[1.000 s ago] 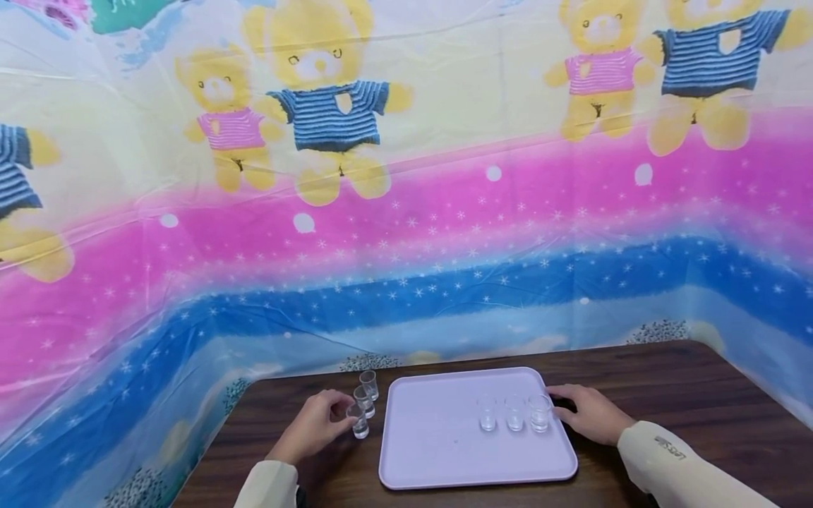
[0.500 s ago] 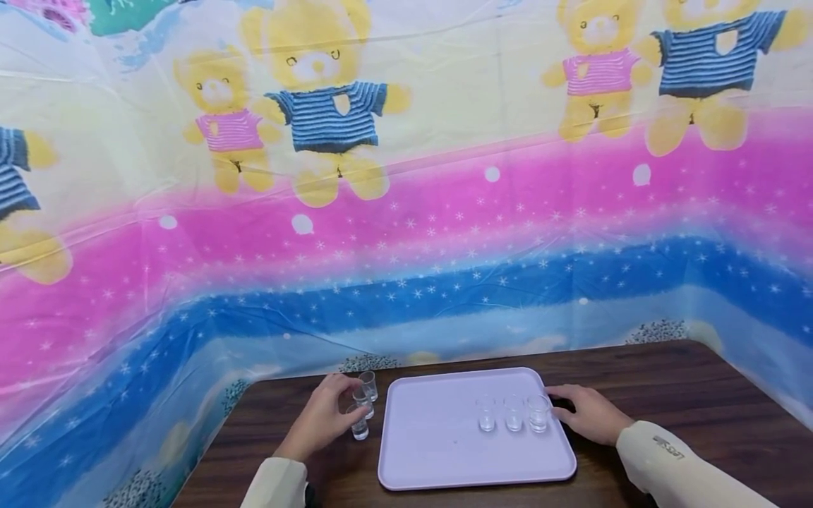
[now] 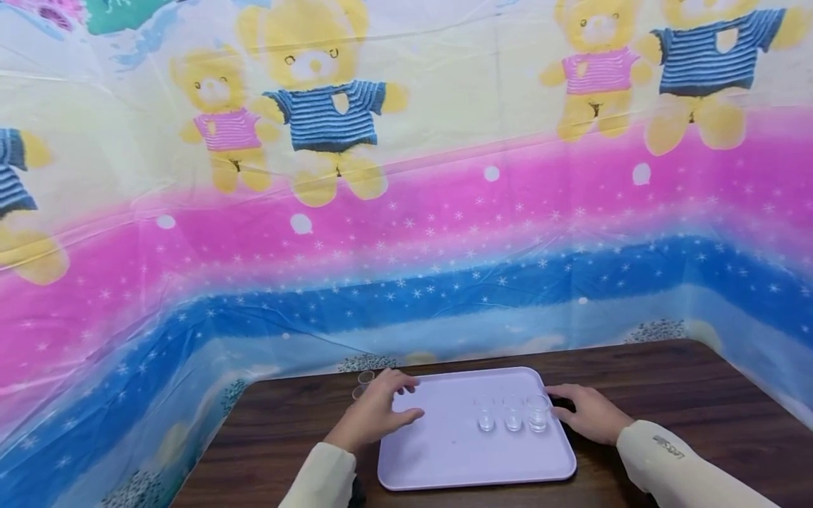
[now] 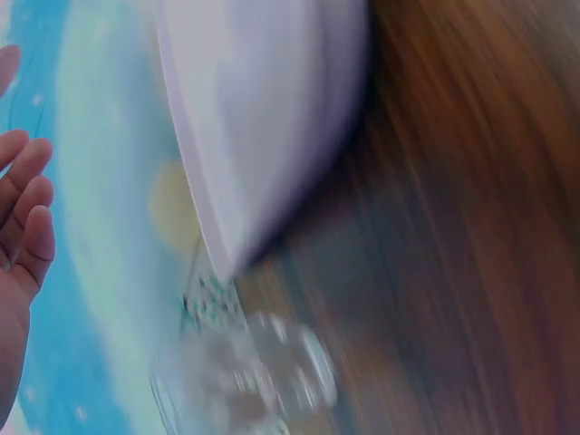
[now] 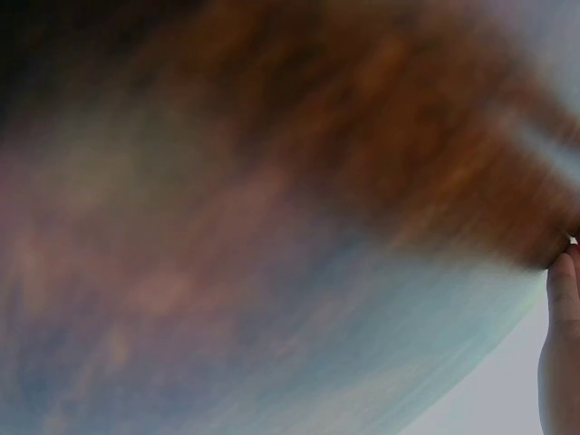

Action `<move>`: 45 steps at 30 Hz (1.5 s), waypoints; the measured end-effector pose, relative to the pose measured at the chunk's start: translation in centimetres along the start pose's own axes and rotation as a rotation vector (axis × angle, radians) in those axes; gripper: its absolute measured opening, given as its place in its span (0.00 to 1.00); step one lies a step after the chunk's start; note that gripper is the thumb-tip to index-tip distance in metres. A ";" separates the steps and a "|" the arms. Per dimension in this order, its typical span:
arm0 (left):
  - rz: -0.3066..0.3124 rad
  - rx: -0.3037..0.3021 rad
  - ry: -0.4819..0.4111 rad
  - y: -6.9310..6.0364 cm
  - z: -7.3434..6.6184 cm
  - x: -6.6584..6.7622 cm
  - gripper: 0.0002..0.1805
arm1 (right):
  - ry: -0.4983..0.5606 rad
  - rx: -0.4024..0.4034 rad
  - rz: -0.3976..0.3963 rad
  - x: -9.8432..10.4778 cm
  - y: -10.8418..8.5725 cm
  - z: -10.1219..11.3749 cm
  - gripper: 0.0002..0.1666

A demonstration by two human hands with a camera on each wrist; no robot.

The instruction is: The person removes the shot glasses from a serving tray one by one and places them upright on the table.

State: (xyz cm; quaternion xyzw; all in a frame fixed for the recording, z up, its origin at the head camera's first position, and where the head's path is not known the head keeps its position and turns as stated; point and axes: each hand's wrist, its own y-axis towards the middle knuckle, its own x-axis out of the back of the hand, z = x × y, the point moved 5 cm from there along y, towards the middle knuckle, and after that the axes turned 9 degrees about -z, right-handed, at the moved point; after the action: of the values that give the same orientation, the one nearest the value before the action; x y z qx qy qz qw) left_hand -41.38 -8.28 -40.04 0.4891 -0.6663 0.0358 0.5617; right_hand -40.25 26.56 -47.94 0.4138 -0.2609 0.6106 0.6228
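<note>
My left hand [image 3: 380, 409] hovers over the left edge of the lilac tray [image 3: 444, 476] in the head view, thumb and fingers apart with nothing seen between them. In the left wrist view its fingers [image 4: 27, 195] are loosely bent. Behind this hand stand small clear shot glasses; the rim of one glass [image 3: 366, 377] shows at the back, and the hand hides the others in part. Three more shot glasses [image 3: 512, 421] stand in a row on the tray's right half. My right hand [image 3: 591, 411] rests at the tray's right rim, fingertips close beside the rightmost glass [image 3: 538, 421].
The dark wooden table [image 3: 673, 395] surrounds the tray. A printed cloth [image 3: 406, 212] with bears hangs behind and at the sides of the table. The right wrist view is heavily blurred.
My left hand has left the glasses beside the tray and moved right to the tray's left edge. The right hand and the three glasses on the tray stay in place.
</note>
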 end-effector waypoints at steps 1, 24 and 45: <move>0.013 -0.005 -0.008 0.3 -0.5 -0.5 0.23 | -0.004 -0.002 -0.002 0.0 0.0 0.0 0.29; 0.088 -0.004 -0.061 4.2 -5.5 -7.9 0.19 | 0.000 0.005 -0.001 0.3 -0.4 0.0 0.28; 0.130 -0.023 -0.086 4.6 -5.6 -8.6 0.11 | 0.004 -0.006 0.004 0.1 0.0 -0.7 0.29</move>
State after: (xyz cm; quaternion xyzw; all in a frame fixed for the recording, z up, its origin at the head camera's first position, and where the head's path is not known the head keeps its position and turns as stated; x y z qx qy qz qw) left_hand -41.49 2.70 -42.37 0.4395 -0.7206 0.0432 0.5346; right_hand -40.35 27.14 -48.24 0.4104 -0.2624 0.6117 0.6233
